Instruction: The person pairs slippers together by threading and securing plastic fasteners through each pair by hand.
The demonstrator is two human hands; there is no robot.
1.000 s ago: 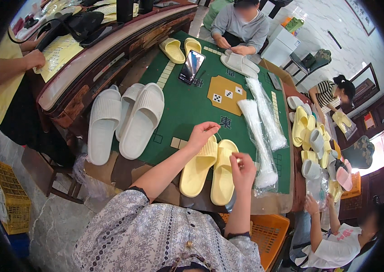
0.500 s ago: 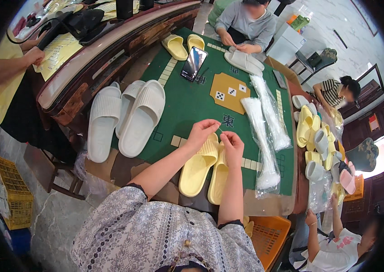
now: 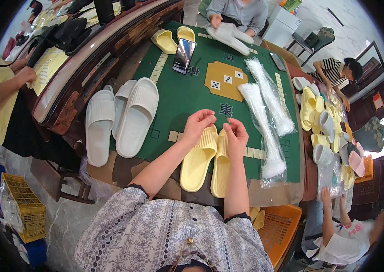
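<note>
Above a pair of pale yellow slide sandals, the left one [image 3: 195,171] and the right one [image 3: 219,177], my two hands are raised a short way apart. My left hand [image 3: 198,128] is closed in a pinch, thumb against fingers. Facing it, my right hand [image 3: 236,137] also pinches, with a trace of something thin and pale at its fingertips. Too little shows to name what either holds. The slides lie side by side at the table's near edge, toes away from me, their fronts partly behind my hands.
Grey slides [image 3: 138,119] stand at the left of the green table mat [image 3: 174,97]. Clear-wrapped bundles of white strands [image 3: 264,136] lie at the right. A phone [image 3: 184,56] leans near yellow slides. Across, a person handles grey slides [image 3: 230,37]. An orange crate [image 3: 280,233] sits below right.
The thin strand seen between my fingertips no longer shows clearly, and my hands are slightly farther apart. Across the table, the person has lifted the grey slides.
</note>
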